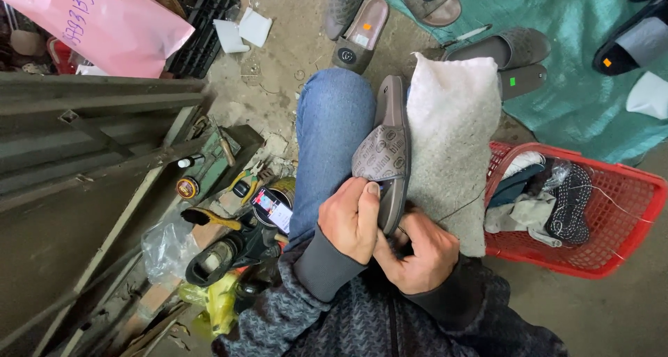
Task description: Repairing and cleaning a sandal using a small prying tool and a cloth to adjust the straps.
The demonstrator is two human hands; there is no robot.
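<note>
We see the brown slide sandal (pixel 390 155) lying on its edge along our knee, against a grey felt cloth (pixel 449 141). Our left hand (pixel 350 220) clenches around the sandal's strap end, thumb pressed on the sole edge. Our right hand (pixel 417 252) curls closed just beneath the heel, touching it; what it pinches we cannot tell. A red basket (pixel 626 211) sits nearby.
</note>
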